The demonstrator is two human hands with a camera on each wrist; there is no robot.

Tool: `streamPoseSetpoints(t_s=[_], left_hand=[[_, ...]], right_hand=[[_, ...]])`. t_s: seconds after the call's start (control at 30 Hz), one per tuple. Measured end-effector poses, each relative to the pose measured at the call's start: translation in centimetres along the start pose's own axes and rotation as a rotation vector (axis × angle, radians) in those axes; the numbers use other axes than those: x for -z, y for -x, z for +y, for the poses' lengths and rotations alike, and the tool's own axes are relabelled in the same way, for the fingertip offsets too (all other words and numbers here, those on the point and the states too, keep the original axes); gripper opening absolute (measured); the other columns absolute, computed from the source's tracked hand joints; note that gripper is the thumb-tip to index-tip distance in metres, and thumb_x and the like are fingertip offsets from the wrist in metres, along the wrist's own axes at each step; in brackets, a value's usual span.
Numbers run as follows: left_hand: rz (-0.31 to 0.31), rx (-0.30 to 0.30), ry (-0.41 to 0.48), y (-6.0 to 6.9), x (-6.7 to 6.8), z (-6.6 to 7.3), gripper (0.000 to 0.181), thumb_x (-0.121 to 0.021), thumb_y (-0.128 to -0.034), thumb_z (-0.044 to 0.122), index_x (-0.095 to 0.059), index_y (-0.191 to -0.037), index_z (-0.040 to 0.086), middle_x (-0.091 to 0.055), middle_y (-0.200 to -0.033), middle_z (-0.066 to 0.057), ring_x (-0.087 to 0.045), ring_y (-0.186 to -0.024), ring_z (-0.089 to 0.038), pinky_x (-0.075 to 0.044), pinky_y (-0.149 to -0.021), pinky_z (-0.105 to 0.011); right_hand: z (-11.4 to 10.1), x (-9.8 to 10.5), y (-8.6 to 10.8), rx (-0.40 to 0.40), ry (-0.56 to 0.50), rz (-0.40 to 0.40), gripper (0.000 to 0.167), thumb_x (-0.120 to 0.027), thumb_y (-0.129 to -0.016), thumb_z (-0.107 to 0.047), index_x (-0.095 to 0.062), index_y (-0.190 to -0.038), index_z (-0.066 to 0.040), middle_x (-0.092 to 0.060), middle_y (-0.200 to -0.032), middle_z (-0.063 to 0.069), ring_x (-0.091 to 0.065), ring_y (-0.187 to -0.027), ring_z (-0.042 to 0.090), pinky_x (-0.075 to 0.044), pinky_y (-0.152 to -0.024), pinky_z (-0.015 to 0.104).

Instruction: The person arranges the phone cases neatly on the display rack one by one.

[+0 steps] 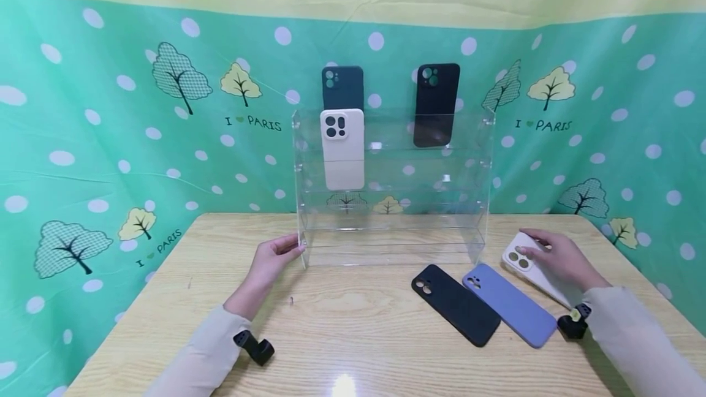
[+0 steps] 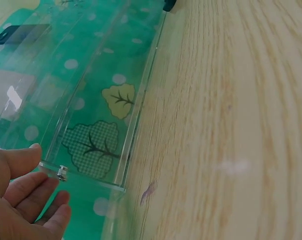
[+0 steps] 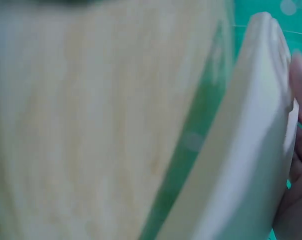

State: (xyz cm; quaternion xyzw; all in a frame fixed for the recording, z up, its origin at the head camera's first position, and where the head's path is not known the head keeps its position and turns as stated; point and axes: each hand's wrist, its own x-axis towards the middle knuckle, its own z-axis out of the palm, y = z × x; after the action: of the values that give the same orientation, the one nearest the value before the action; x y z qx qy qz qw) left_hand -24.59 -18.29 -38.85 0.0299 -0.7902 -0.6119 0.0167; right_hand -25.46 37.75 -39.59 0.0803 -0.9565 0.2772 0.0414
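My right hand (image 1: 564, 258) grips a white phone case (image 1: 543, 280) at the right of the table, its camera end tilted up. In the right wrist view that case (image 3: 235, 150) fills the right side, with fingers (image 3: 301, 90) along its edge. At the lower left edge of the clear tiered stand (image 1: 391, 238) is my left hand (image 1: 271, 262), thumb and fingers around the side panel. The left wrist view shows the hand (image 2: 26, 200) with its thumb and fingertips at that panel's edge. Beside the right hand lie a blue case (image 1: 513, 308) and a black case (image 1: 455, 305).
On the stand's upper tiers are a dark green case (image 1: 343, 87), a white case (image 1: 344, 167) in front of it, and a black case (image 1: 438, 97) at the right. Behind the wooden table (image 1: 220, 231) hangs a green dotted cloth (image 1: 220, 164).
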Motion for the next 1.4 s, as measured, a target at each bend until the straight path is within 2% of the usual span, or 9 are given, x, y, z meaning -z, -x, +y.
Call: streamPoseSetpoints(t_s=[0.1,0.2,0.43,0.63,0.73,0.9,1.0,1.23,1.4], left_hand=[[-0.002,0.007,0.001,0.0,0.0,0.0,0.039,-0.066,-0.0878,0.011,-0.057,-0.124,-0.003,-0.060,-0.123,-0.018,-0.058,-0.112,-0.025,-0.049,-0.093,-0.024],[-0.005,0.012,-0.004,0.0,0.0,0.1,0.040,-0.066,-0.0879,0.011,-0.056,-0.124,-0.002,-0.060,-0.124,-0.018,-0.058,-0.113,-0.024,-0.048,-0.094,-0.026],[0.011,0.011,0.006,0.2,0.0,0.1,0.040,-0.066,-0.0881,0.011,-0.056,-0.124,-0.004,-0.060,-0.123,-0.020,-0.058,-0.112,-0.027,-0.049,-0.092,-0.024],[0.014,0.012,0.003,0.1,-0.1,0.1,0.040,-0.066,-0.0884,0.012,-0.056,-0.124,-0.004,-0.060,-0.123,-0.020,-0.058,-0.113,-0.027,-0.048,-0.095,-0.027],[0.013,0.018,0.001,0.2,-0.1,0.1,0.040,-0.066,-0.0882,0.012,-0.056,-0.124,-0.003,-0.060,-0.122,-0.019,-0.059,-0.112,-0.026,-0.048,-0.096,-0.029],[0.012,0.020,0.003,0.2,0.0,0.0,0.041,-0.066,-0.0881,0.012,-0.056,-0.125,-0.003,-0.060,-0.123,-0.019,-0.059,-0.112,-0.026,-0.047,-0.097,-0.030],[0.015,0.015,0.010,0.2,0.0,0.0,0.040,-0.066,-0.0881,0.012,-0.056,-0.125,-0.002,-0.060,-0.124,-0.019,-0.058,-0.113,-0.026,-0.047,-0.096,-0.027],[0.010,-0.009,0.010,0.2,0.0,0.0,0.040,-0.066,-0.0882,0.011,-0.056,-0.124,-0.003,-0.060,-0.123,-0.019,-0.059,-0.112,-0.026,-0.049,-0.092,-0.022],[0.012,0.008,0.016,0.1,0.0,-0.1,0.039,-0.066,-0.0878,0.010,-0.057,-0.124,-0.003,-0.061,-0.123,-0.018,-0.061,-0.108,-0.021,-0.049,-0.089,-0.020]], right_hand=[[-0.5,0.6,0.0,-0.011,0.025,0.049,0.051,-0.051,-0.097,-0.036,-0.053,-0.129,0.003,-0.057,-0.120,0.029,-0.056,-0.098,0.037,-0.048,-0.077,0.039],[-0.9,1.4,0.0,-0.010,0.041,0.053,0.045,-0.051,-0.097,-0.034,-0.059,-0.123,0.002,-0.062,-0.112,0.026,-0.056,-0.088,0.024,-0.043,-0.066,0.023],[-2.0,3.3,-0.1,-0.014,0.002,0.036,0.042,-0.059,-0.094,-0.032,-0.061,-0.120,0.001,-0.062,-0.113,0.026,-0.055,-0.086,0.011,-0.044,-0.064,0.019],[-3.1,5.0,0.1,-0.124,-0.082,0.061,0.055,-0.056,-0.092,-0.045,-0.058,-0.124,0.000,-0.062,-0.115,0.026,-0.052,-0.075,0.003,-0.045,-0.057,0.023],[-3.7,6.0,0.0,-0.166,-0.165,0.098,0.053,-0.058,-0.090,-0.047,-0.060,-0.122,-0.005,-0.070,-0.100,0.003,-0.054,-0.072,0.001,-0.047,-0.056,0.026],[-5.1,7.6,-0.4,-0.191,-0.365,0.134,0.019,-0.062,-0.088,-0.045,-0.064,-0.102,-0.032,-0.058,-0.083,-0.033,-0.053,-0.074,-0.005,-0.050,-0.058,0.022],[-6.3,8.6,-0.7,-0.198,-0.522,0.146,0.007,-0.065,-0.088,-0.038,-0.063,-0.095,-0.041,-0.060,-0.083,-0.033,-0.055,-0.075,-0.008,-0.050,-0.059,0.017],[-9.9,10.9,-1.5,-0.177,-0.949,0.164,0.011,-0.071,-0.084,-0.023,-0.069,-0.093,-0.029,-0.068,-0.085,-0.018,-0.061,-0.076,-0.001,-0.051,-0.060,0.016],[-12.7,12.0,-1.9,-0.139,-1.057,0.205,0.026,-0.077,-0.078,-0.024,-0.067,-0.102,-0.022,-0.069,-0.092,-0.012,-0.062,-0.082,0.002,-0.052,-0.064,0.016]])
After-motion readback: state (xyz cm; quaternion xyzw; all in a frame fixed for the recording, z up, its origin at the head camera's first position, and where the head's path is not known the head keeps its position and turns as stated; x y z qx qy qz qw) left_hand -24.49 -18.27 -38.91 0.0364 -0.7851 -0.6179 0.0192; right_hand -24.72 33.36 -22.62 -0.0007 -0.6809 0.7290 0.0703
